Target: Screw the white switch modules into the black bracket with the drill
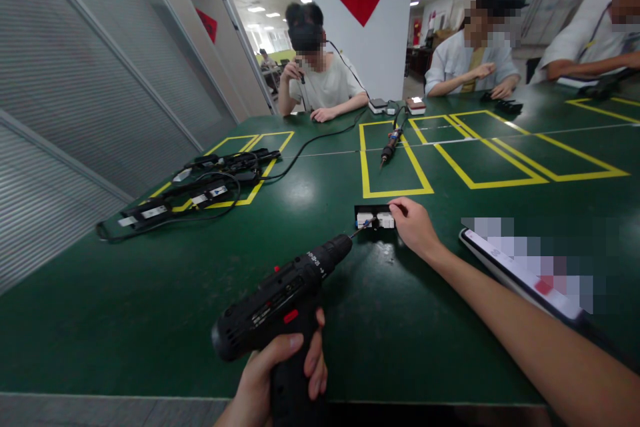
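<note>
A black cordless drill [285, 300] is gripped by its handle in my left hand [285, 367], whose fingers wrap round it. The drill points up and to the right, and its thin bit ends at a small black part with white blocks [375, 219] on the green table [200, 320]. Whether the tip touches the part cannot be made out. With thumb and fingers pressed together, my right hand [413, 223] holds the right end of that black part.
Black cabled strips [210, 187] lie at the left. Beyond the part, a second tool [391, 145] rests inside a yellow taped frame [365, 163]. A lit phone or tablet [525, 273] lies beside my right forearm. Several people sit across the table.
</note>
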